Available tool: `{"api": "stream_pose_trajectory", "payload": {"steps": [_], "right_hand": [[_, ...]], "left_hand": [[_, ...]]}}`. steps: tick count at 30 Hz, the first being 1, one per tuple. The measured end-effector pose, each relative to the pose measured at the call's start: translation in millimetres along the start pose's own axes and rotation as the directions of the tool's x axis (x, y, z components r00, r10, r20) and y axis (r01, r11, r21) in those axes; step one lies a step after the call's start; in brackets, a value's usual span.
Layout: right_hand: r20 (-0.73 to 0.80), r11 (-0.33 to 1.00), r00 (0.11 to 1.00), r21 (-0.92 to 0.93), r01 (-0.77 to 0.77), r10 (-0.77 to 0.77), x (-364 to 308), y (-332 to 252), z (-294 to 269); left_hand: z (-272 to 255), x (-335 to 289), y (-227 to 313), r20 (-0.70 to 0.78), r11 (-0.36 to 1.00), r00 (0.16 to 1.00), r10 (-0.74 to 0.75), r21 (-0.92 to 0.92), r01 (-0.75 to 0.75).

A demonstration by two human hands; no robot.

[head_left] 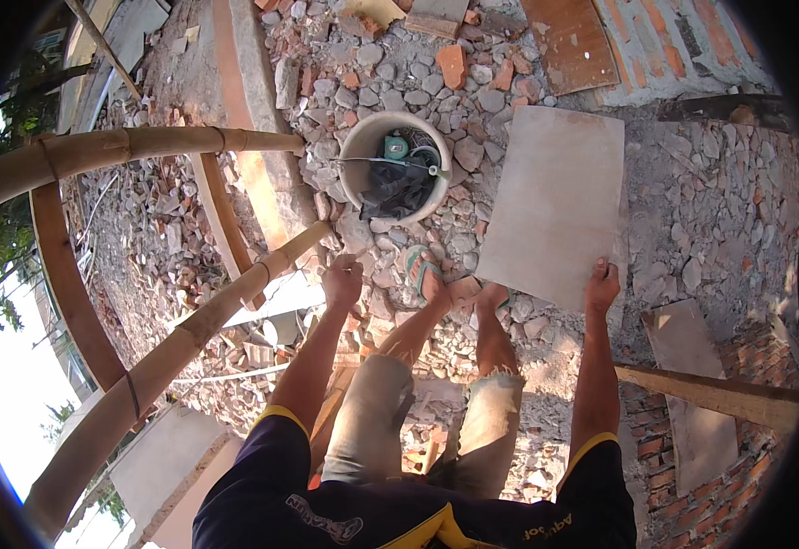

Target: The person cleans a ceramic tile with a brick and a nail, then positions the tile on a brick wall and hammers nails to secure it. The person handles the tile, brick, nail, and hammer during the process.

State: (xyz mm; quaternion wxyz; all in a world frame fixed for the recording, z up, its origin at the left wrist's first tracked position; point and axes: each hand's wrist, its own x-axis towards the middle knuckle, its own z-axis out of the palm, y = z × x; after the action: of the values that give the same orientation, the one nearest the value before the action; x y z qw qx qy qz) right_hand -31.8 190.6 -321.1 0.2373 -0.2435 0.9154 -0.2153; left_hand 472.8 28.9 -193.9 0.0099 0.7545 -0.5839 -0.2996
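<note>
My right hand (603, 282) is closed on the near right corner of a flat, grey-beige rectangular board (555, 201). The board extends away from me, in front of and to the right of my feet. On the other side, my left hand (343, 279) is raised near the end of a bamboo pole, with its fingers curled together. Whether anything small is pinched in them is too unclear to make out. Straight ahead of my sandalled feet stands a round, pale bucket (352, 165). Inside it lie a dark cloth or bag (390, 192) and a green object (395, 146).
Stones and broken brick (468, 151) cover the ground. Bamboo poles (189, 334) and wooden planks (221, 206) form a frame on my left. A wooden beam (738, 395) and another panel (688, 384) are at the right. A brown sheet (572, 46) lies far ahead by a brick wall.
</note>
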Motion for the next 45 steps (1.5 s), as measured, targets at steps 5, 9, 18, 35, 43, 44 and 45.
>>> {"api": "stream_pose_trajectory", "payload": {"steps": [5, 9, 18, 35, 43, 44, 45], "right_hand": [[0.033, 0.989, 0.999, -0.148, -0.011, 0.016, 31.0, 55.6, 31.1], [0.078, 0.932, 0.992, -0.357, -0.066, 0.1, 56.5, 100.0, 58.4], [0.029, 0.946, 0.991, -0.303, -0.114, 0.129, 59.1, 133.5, 98.0], [0.089, 0.945, 0.988, -0.313, -0.092, 0.125, 55.5, 137.2, 100.9], [0.077, 0.938, 0.987, -0.329, -0.108, 0.141, 57.3, 169.8, 126.6], [0.116, 0.939, 0.983, -0.329, -0.099, 0.145, 56.2, 170.2, 125.3], [0.137, 0.921, 0.977, -0.375, -0.1, 0.162, 55.2, 170.0, 123.0]], "left_hand": [[2.2, 141.5, -14.9, -0.362, 0.998, 0.93, 0.056, 0.052, -0.039], [0.4, 224.1, -18.2, -0.33, 0.999, 0.944, 0.009, -0.031, -0.02], [2.0, 259.1, -2.5, 0.117, 0.904, 0.982, -0.149, -0.385, 0.183], [-97.8, 223.0, 26.4, -0.08, 0.993, 0.99, 0.115, 0.004, -0.115], [-154.7, 145.4, 3.1, -0.19, 0.882, 0.96, -0.206, -0.462, 0.098], [-155.9, 140.3, 0.4, -0.19, 0.858, 0.946, -0.263, -0.494, 0.14], [-157.2, 135.7, -1.3, -0.176, 0.856, 0.956, -0.234, -0.503, 0.117]]}}
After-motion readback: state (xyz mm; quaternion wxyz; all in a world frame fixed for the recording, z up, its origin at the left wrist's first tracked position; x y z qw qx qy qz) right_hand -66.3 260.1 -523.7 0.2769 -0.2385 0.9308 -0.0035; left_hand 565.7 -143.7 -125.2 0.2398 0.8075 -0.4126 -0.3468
